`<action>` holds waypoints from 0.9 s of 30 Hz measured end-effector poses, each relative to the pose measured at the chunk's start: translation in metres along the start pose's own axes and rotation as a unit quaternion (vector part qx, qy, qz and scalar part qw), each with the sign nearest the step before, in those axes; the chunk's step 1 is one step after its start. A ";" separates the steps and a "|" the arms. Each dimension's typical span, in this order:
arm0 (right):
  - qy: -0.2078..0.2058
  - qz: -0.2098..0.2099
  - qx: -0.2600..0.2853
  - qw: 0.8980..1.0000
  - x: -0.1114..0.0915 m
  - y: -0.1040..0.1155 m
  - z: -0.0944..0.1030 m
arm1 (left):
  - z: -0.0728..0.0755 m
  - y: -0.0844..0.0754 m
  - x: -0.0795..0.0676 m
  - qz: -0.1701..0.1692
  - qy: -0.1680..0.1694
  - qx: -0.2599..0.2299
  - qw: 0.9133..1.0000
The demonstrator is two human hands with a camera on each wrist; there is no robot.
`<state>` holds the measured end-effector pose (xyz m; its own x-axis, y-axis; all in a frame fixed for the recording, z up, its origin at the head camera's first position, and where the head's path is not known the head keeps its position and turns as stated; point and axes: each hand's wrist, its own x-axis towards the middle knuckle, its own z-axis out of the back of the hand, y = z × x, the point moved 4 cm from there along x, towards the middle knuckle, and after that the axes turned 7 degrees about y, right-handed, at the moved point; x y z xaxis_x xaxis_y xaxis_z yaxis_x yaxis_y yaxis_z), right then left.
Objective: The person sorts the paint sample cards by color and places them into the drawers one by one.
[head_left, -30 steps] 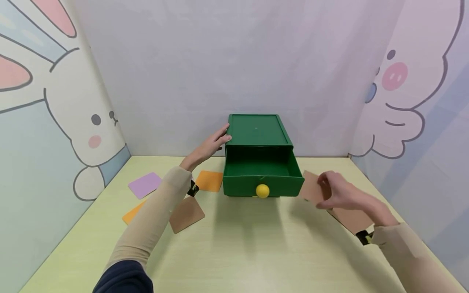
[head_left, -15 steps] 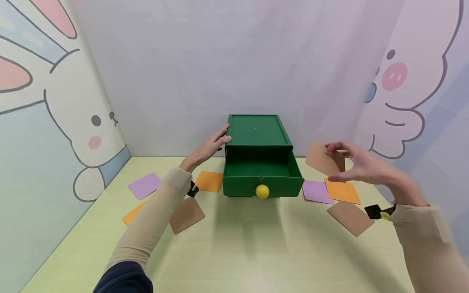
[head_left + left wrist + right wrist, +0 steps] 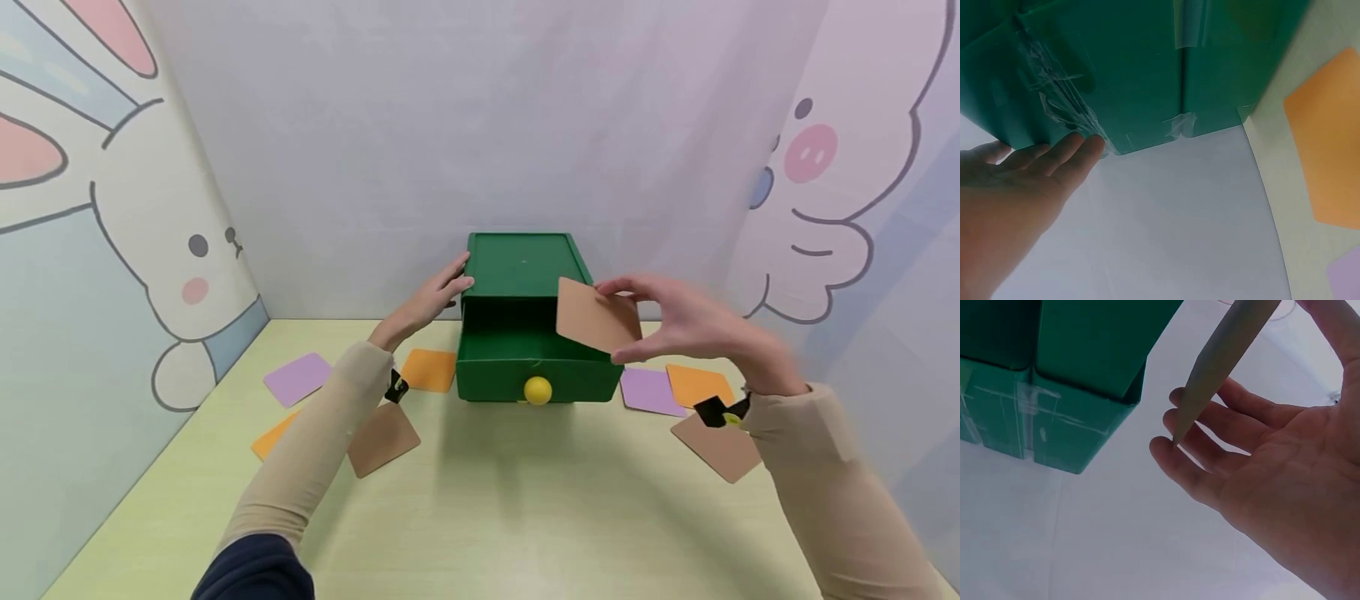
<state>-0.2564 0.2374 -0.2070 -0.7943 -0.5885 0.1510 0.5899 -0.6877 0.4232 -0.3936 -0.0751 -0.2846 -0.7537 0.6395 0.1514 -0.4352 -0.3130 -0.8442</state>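
A green drawer box (image 3: 525,262) stands at the back middle, its drawer (image 3: 491,379) pulled out and fitted with a round yellow knob (image 3: 537,390). My left hand (image 3: 431,300) rests on the box's left side with straight fingers; in the left wrist view the fingertips touch the green wall (image 3: 1141,81), which carries clear tape. My right hand (image 3: 675,321) pinches a brown card (image 3: 596,317) between thumb and fingers. That card is tilted and overlaps the drawer's right side in the head view. Seen from the right wrist, the card (image 3: 1219,369) shows nearly edge-on beside the green box (image 3: 1079,419).
Right of the box lie a purple card (image 3: 651,392), an orange card (image 3: 699,385) and a brown card (image 3: 716,446). On the left are a purple card (image 3: 297,379), orange cards (image 3: 429,370) and another brown card (image 3: 382,440). Walls with cartoon animals enclose the table.
My right hand has lifted a brown card from the table's right side and carried it left to the drawer, uncovering the purple and orange cards. My left hand has stayed on the box.
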 end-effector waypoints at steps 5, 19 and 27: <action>0.016 0.010 0.001 1.000 0.014 0.006 -0.007 | 0.000 -0.004 -0.001 0.006 0.008 -0.001 1.000; 0.058 0.029 0.008 0.998 0.027 0.009 -0.015 | -0.004 -0.030 -0.015 0.010 0.019 -0.003 1.000; 0.075 0.021 0.016 0.997 0.026 0.009 -0.015 | -0.004 -0.029 -0.013 0.008 0.019 -0.003 1.000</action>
<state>-0.2695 0.2099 -0.2132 -0.7376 -0.6743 0.0354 0.6148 -0.6491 0.4480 -0.3690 -0.0717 -0.2643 -0.7413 0.6605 0.1190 -0.4202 -0.3186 -0.8497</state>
